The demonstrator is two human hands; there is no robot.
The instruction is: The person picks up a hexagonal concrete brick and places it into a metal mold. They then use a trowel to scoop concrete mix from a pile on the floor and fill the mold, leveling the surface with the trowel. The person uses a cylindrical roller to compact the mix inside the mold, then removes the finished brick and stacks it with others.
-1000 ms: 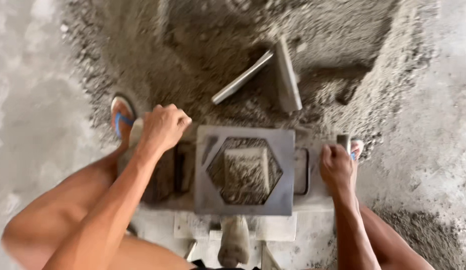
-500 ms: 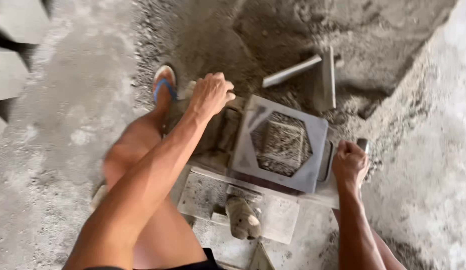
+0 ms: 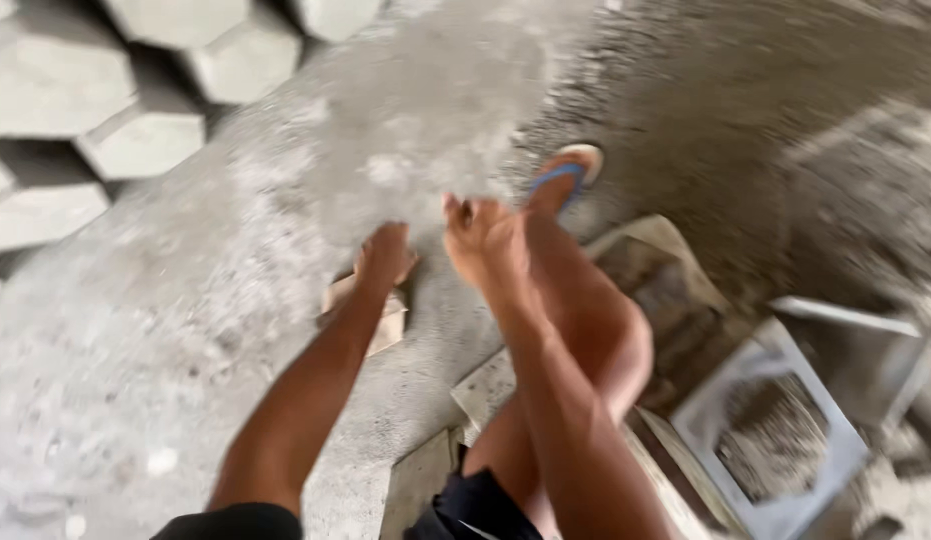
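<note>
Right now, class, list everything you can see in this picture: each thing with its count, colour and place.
Hexagonal blocks: several, grey, set close together at upper left.
Floor: one, grey concrete, dusty.
Sand heap: one, grey-brown, upper right, blurred.
Metal mould: one, grey square frame with a hexagonal opening holding mix, lower right.
Small slab: one, pale tan, on the floor under the left hand.
Sandal: one, blue strap, on the foot at centre top.
Left hand: reaching down onto the small slab.
Right hand: raised above the knee, empty.

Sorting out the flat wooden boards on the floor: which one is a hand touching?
The small pale board left of the knee, under the left hand; the others lie untouched by the grey mould.
</note>
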